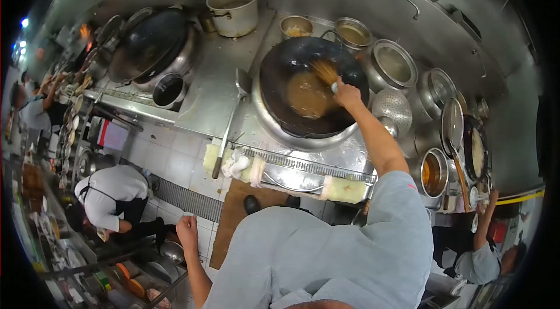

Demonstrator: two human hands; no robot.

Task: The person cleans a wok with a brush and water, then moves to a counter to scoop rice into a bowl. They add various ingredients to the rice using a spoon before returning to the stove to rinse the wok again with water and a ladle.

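My right hand (348, 97) is closed round a bamboo wok brush (324, 71), its bristles blurred and down inside the large black wok (274, 67). Cloudy brown liquid (309, 96) lies in the bottom of the wok. Away from the stove, my left hand (186, 230) hangs at my side with its fingers curled in, and I see nothing in it. Left of the wok a long-handled wok ladle (228, 128) rests across the counter, its handle over the front edge near a crumpled white cloth (236, 163).
A perforated skimmer (392, 105) and several metal pots stand right of the wok. A tall pot (236, 14) and a second wok (149, 44) are on the left. One person (114, 192) bends down at left; another person (481, 259) works at far right.
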